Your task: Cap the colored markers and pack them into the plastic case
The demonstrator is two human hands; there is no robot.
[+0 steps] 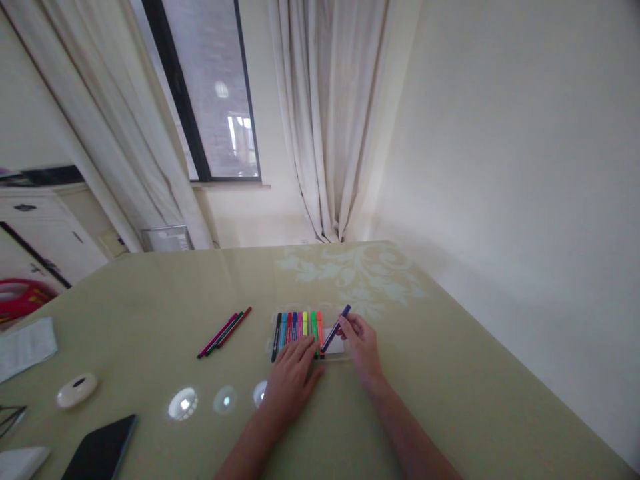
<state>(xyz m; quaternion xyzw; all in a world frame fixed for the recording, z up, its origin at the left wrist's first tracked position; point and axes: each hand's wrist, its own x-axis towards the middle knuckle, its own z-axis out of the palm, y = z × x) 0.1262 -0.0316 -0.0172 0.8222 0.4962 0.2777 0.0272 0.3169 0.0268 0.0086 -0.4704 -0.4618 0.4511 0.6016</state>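
Observation:
A clear plastic case lies on the green table and holds a row of several coloured pens, black at the left end and orange at the right. My left hand rests over the lower ends of the pens, fingers extended and holding nothing. My right hand pinches a dark purple pen, tilted over the white right part of the case. To the left of the case, three pens, magenta, dark green and red, lie side by side on the table.
On the left of the table are a white oval object, a black tablet-like device and a white paper or cloth. Round light reflections show near my left hand. A wall borders the right edge.

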